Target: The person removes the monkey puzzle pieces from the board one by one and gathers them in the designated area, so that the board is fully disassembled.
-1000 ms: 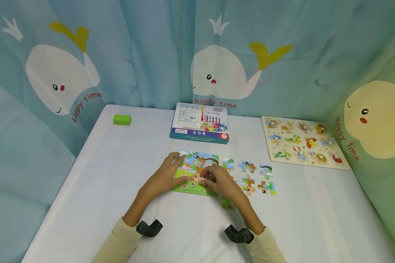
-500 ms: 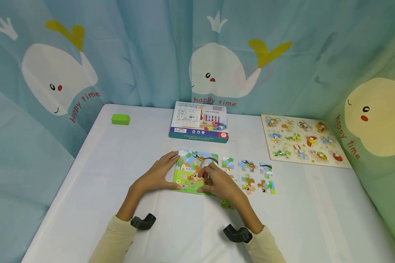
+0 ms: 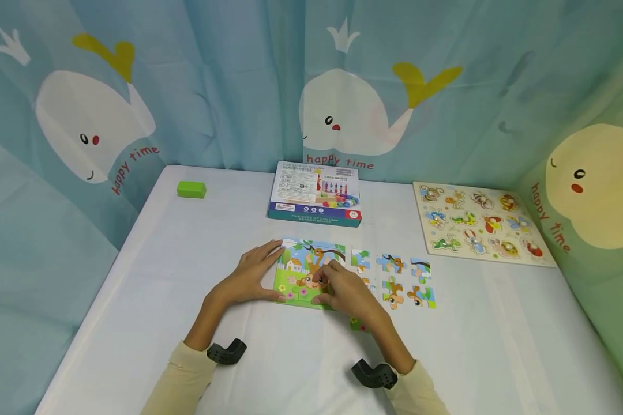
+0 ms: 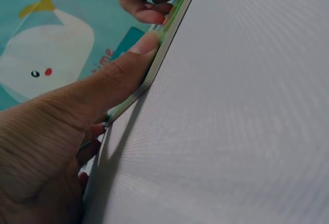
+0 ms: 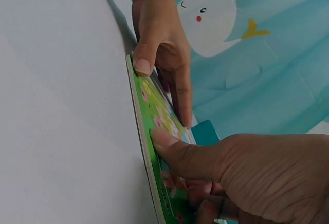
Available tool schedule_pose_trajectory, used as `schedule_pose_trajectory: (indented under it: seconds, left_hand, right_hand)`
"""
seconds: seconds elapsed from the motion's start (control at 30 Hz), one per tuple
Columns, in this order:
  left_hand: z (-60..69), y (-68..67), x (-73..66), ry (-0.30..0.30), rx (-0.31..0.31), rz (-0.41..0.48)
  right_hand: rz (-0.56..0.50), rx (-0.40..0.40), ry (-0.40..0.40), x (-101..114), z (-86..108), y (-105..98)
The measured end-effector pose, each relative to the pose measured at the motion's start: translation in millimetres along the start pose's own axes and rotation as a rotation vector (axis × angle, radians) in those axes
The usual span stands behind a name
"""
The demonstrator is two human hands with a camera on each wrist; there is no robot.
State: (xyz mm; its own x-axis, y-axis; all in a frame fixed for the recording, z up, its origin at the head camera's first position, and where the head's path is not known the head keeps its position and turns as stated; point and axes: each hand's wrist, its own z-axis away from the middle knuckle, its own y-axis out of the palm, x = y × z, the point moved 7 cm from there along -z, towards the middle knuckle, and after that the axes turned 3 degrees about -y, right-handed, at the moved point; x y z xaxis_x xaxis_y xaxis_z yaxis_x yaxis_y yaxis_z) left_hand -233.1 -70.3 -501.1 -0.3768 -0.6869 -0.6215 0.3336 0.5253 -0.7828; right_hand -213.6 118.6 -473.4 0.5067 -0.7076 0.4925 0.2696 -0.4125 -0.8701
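Note:
A jigsaw puzzle board with a monkey picture lies flat on the white table. My left hand spreads along its left side; the right wrist view shows the left thumb on the near corner and straight fingers reaching the far edge. Over the board's right half, my right hand touches it with bent fingers. Its thumb presses near the front rim, apart from the forefinger. No piece shows between thumb and fingers, though the hand covers part of the picture.
Several loose puzzle pieces lie right of the board, some partly behind my right hand. A bead-set box stands behind it. An insect peg puzzle is at the back right, a green block at the back left. Curtains enclose the table.
My left thumb has drawn back from the picture's middle to the board's near left corner. My right thumb has slid nearer the front rim, away from the forefinger. The board stays in place.

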Motion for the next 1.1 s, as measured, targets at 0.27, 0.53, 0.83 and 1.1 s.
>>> schedule_pose_trajectory:
  seconds: [0.27, 0.53, 0.83, 1.1]
  left_hand:
    - [0.0, 0.5, 0.9, 0.015, -0.019, -0.005]
    - [-0.7, 1.8, 3.4, -0.011, -0.004, -0.014]
    - [-1.0, 0.7, 0.5, -0.008, -0.003, -0.015]
    - [-0.3, -0.4, -0.9, 0.002, -0.005, -0.020]
  right_hand:
    - [0.045, -0.013, 0.013, 2.7, 0.3, 1.4]
    - [0.047, -0.008, -0.004, 1.6, -0.1, 2.5]
    - [0.058, -0.013, -0.002, 2.7, 0.4, 1.3]
    - [0.079, -0.049, -0.023, 2.6, 0.9, 1.4]
